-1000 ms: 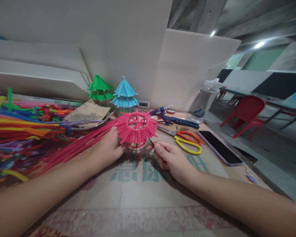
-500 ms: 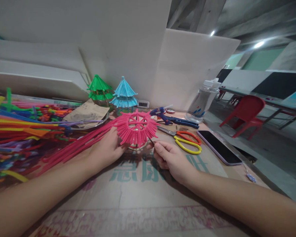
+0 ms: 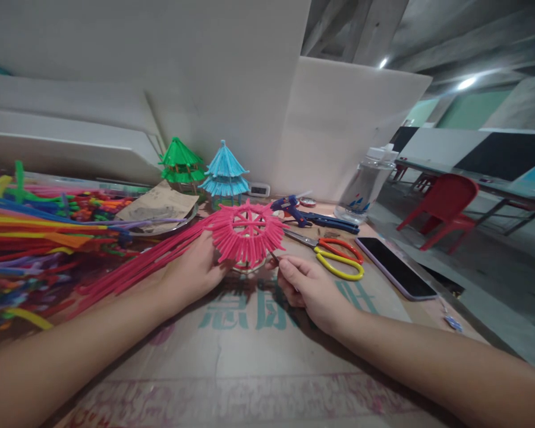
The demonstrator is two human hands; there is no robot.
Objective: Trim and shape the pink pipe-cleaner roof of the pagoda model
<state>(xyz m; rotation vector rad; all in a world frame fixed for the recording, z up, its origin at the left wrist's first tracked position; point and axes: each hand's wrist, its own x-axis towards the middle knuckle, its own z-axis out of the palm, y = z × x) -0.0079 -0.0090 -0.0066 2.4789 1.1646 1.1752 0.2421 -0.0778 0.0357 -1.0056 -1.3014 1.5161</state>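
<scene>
A pink pipe-cleaner pavilion model point(image 3: 225, 241) with a fringed ring roof and open spoked top stands before me. My left hand point(image 3: 203, 264) is closed on its left side, with the fingertips partly hidden behind the fringe. My right hand point(image 3: 305, 285) pinches a thin dark stick point(image 3: 273, 257), whose tip meets the model's lower right edge; its kind is too small to make out. Long pink pipe cleaners point(image 3: 134, 270) lie beside and behind my left forearm. Behind the model stand a blue pavilion model point(image 3: 225, 169) and a green one point(image 3: 181, 160).
Bundled coloured pipe cleaners point(image 3: 35, 238) fill the left side. A dish with brown paper point(image 3: 160, 208) is behind them. To the right lie scissors point(image 3: 341, 258), a glue gun point(image 3: 289, 208), blue-handled pliers point(image 3: 330, 222), a phone point(image 3: 396, 267) and a water bottle point(image 3: 365, 184).
Both hands keep their places and holds. The model shows hardly any movement, and the whole view has shifted very slightly.
</scene>
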